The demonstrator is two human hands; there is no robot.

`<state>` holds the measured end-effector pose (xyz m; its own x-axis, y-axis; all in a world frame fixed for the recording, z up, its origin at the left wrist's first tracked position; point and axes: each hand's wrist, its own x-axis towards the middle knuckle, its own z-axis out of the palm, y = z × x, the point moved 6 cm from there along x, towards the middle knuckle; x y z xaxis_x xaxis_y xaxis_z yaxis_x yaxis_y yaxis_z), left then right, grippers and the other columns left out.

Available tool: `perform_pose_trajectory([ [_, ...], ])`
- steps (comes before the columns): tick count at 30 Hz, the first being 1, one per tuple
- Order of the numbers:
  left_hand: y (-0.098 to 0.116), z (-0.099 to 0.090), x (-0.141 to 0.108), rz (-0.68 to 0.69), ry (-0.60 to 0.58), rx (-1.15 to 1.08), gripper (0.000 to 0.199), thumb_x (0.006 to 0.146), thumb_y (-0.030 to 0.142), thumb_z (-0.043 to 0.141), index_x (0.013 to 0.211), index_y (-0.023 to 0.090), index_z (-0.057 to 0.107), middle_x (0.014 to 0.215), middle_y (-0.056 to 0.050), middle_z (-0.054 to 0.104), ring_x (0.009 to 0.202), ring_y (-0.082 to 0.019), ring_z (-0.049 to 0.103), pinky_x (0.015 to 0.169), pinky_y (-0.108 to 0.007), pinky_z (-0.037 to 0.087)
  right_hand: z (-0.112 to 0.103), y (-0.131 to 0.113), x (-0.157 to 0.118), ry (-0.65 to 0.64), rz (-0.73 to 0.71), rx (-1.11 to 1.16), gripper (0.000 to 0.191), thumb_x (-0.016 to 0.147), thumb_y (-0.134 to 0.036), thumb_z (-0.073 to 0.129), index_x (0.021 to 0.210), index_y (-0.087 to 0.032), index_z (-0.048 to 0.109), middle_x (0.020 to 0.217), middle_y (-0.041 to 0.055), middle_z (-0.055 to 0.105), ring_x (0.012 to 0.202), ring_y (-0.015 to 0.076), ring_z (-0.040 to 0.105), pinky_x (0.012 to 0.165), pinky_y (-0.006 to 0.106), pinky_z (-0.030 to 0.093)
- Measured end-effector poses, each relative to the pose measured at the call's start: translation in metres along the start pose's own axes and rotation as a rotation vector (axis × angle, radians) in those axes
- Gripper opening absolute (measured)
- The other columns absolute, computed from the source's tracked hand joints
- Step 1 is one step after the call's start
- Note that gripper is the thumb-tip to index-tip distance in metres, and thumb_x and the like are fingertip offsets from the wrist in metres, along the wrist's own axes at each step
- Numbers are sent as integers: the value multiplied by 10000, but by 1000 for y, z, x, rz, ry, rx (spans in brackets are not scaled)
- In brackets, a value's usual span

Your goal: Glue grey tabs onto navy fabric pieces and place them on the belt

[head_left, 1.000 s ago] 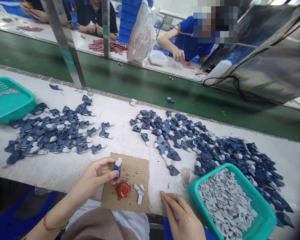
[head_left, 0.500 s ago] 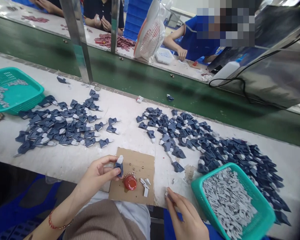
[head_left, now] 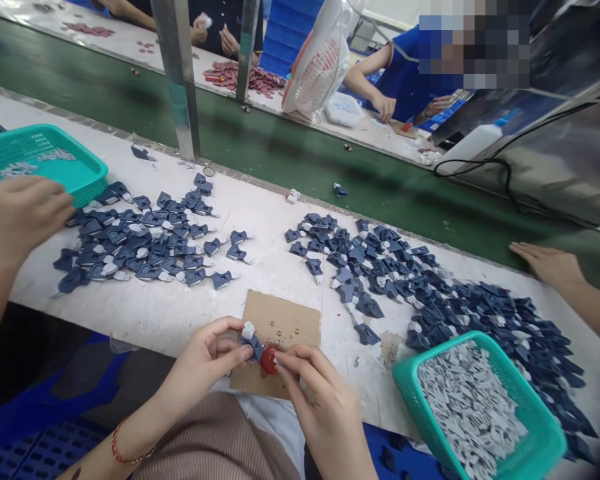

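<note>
My left hand pinches a dark blue plastic part with a light grey tip pointing up. It is held over the left side of a brown cardboard piece. Close beside it, my right hand is closed in a pinch at a small red cap-like dish on the cardboard. A small light grey piece shows at my right fingertips, mostly hidden by them. Several tiny metal bits lie on the cardboard behind the dish.
Dark blue parts lie in a left pile and a larger right pile. A green basket of grey pieces stands at right, another green basket at left. Other people's hands reach in at left and right. Behind runs a green belt.
My right hand has moved left from the table beside the cardboard to the red dish. The left hand still holds the blue part. Other people's hands have come in at both sides.
</note>
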<state>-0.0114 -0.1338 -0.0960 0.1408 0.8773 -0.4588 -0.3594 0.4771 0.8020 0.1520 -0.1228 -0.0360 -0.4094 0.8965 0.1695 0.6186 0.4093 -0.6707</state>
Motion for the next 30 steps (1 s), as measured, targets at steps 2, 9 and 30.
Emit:
perform_pose_trajectory([
  [2,0,-1,0,-3,4,-8,307,768,357,750,974,183,605,716,-13,705,775,-195,667,755,-298,494,1,5,-1,-28,24,19,173,935,-175,551,992,-219,709,951,72,671,877,180,681,748,270,575],
  [9,-2,2,1,-12,-41,-21,297,788,358,738,994,179,620,782,-40,735,782,-185,669,760,-285,485,2,7,0,-20,67,60,169,941,-188,543,945,-225,707,919,68,671,862,190,673,745,294,569],
  [30,1,10,1,-16,-27,-18,302,772,373,746,974,182,626,797,-34,726,771,-191,676,763,-289,490,2,6,3,-90,54,65,179,954,-173,513,919,-219,683,912,61,640,867,183,644,733,283,540],
])
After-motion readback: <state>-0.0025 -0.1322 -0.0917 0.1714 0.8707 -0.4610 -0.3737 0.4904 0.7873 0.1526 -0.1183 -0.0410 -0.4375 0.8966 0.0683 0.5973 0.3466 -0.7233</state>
